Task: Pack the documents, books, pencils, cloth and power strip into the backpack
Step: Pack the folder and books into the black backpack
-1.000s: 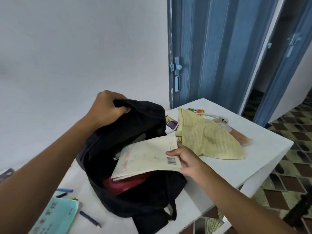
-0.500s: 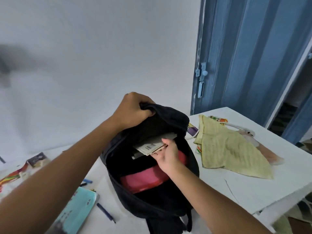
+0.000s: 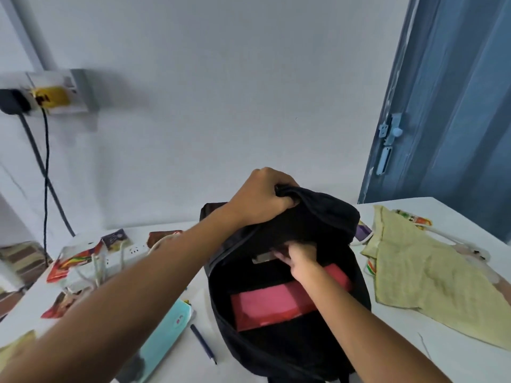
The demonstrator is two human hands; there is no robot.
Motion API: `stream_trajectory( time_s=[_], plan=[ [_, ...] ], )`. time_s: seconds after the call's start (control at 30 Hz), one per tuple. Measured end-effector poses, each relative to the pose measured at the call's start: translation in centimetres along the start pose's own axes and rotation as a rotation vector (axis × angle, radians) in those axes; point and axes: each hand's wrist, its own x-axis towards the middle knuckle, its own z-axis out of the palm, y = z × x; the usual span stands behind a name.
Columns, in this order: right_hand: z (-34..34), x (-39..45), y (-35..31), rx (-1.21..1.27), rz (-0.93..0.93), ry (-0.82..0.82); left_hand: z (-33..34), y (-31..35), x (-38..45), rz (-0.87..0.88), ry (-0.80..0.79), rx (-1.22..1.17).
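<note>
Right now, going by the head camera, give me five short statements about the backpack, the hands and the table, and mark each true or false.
1. The left hand grips the top edge of the black backpack. True.
2. The right hand is on the table, holding the pencil. False: it is inside the backpack's opening, and the blue pencil lies loose on the table.
3. A red book sits inside the backpack. True.
4. The yellow cloth is already packed. False: it is spread on the table, right of the backpack.
5. A light blue book lies on the table, left of the backpack. True.
</note>
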Motion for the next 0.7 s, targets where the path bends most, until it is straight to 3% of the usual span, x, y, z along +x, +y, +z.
stream_trajectory(
  time_s=[0.07, 0.13, 0.23, 0.37, 0.47, 0.53, 0.63, 0.7],
  plan=[
    [-0.4, -1.3, -0.4, -0.281, 0.006, -0.059, 0.1, -0.7, -0.1, -0.037, -0.001, -0.022],
    [-1.8, -1.9, -0.6, -0.406, -0.013, -0.085, 0.5, -1.5, -0.5, -0.082, -0.007, -0.061],
    [-4.7, -4.0, -0.9, -0.274, -0.063, -0.033, 1.3, -2.4, -1.4, -0.145, -0.024, -0.118],
    [-7.2, -7.8, -0.9, -0.003, -0.311, 0.081, 2.6, -2.9, -2.9, -0.205, -0.095, -0.254],
    [-6.7, -10.6, -0.9, 0.235, -0.077, -0.082, 3.3, -3.3, -4.1, -0.223, -0.156, -0.393],
    [-6.1, -11.6, -0.6, 0.267, 0.034, -0.133, 3.6, -3.4, -5.3, -0.231, -0.220, -0.457],
    [-5.5, -12.1, 0.0, 0.258, 0.085, -0.153, 3.4, -3.4, -8.2, -0.267, -0.365, -0.492],
    [-5.7, -11.6, 0.9, 0.255, 0.089, -0.159, 3.0, -4.2, -11.0, -0.319, -0.366, -0.535]
  ],
)
